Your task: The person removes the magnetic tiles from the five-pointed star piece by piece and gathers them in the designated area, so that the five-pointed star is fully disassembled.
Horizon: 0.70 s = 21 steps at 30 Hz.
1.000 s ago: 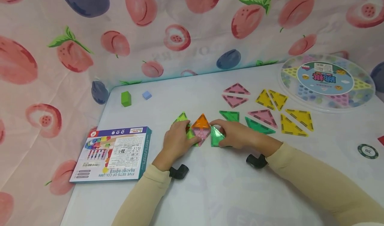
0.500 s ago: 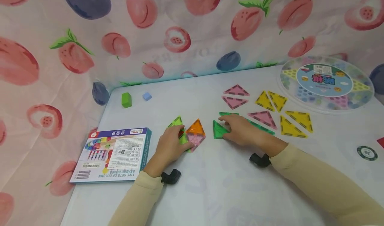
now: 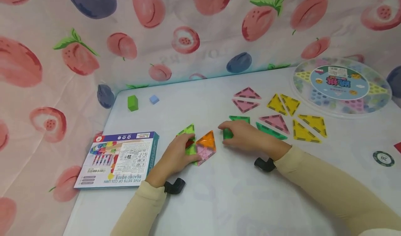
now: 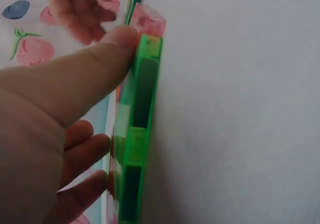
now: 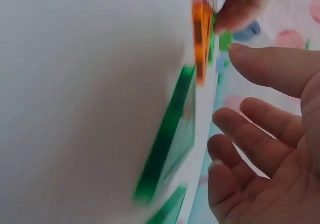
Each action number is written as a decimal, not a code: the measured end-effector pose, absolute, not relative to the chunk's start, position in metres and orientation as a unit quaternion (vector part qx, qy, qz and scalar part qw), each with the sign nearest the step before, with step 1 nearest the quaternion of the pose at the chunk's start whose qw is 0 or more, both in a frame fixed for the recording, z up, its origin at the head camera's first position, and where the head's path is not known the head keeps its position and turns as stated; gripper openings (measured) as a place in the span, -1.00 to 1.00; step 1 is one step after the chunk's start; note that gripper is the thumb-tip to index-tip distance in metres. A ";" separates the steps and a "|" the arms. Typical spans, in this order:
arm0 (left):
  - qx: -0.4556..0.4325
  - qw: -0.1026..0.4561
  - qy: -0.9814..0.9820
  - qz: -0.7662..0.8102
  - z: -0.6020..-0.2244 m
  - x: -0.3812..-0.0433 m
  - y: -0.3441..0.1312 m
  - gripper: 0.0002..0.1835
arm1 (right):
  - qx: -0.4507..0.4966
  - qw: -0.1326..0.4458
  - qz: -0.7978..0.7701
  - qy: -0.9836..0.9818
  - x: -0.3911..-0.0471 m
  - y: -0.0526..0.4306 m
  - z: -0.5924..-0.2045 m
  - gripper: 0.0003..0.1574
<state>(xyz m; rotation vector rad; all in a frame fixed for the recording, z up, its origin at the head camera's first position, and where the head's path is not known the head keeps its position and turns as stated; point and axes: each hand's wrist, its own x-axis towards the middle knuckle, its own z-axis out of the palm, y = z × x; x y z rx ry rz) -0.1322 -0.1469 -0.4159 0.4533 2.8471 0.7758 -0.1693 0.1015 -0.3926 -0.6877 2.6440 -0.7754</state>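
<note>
My left hand [image 3: 178,152] holds a flat cluster of see-through triangular magnetic tiles on the table. In it are light green tiles [image 3: 188,128], a red tile [image 3: 189,143] partly under the fingers, an orange tile [image 3: 206,140] and a pink tile [image 3: 205,153]. The left wrist view has the thumb against the end of a green tile [image 4: 132,144]. To the right, my right hand [image 3: 242,135] hovers over a dark green triangular tile [image 3: 227,134], covering much of it. In the right wrist view its thumb and fingers stand apart, clear of the dark green tile [image 5: 167,134].
Behind and right of my right hand lie more green [image 3: 239,118], pink [image 3: 247,94] and yellow tiles [image 3: 305,131]. A round game box [image 3: 341,84] sits back right. A boxed set [image 3: 116,161] lies left, with a green block [image 3: 133,103] and a blue block [image 3: 154,99] behind.
The left hand has shifted left and nearer with the tile cluster, which has turned slightly. The dark green tile now lies apart from it; the right hand has let go and come back over it.
</note>
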 end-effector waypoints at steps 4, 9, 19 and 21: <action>0.156 0.086 0.945 0.273 -0.417 -0.136 -0.150 -0.20 | -0.269 0.153 -0.220 0.925 -0.176 0.079 -0.391 -0.37; 0.157 0.091 0.945 0.273 -0.419 -0.137 -0.149 -0.18 | -0.291 0.149 -0.193 0.925 -0.180 0.069 -0.396 -0.40; 0.150 0.086 0.947 0.272 -0.419 -0.139 -0.150 -0.18 | -0.254 0.169 -0.338 0.890 -0.185 0.063 -0.392 -0.71; 0.154 0.085 0.946 0.273 -0.419 -0.138 -0.151 -0.18 | -0.251 0.172 -0.345 0.888 -0.185 0.061 -0.391 -0.81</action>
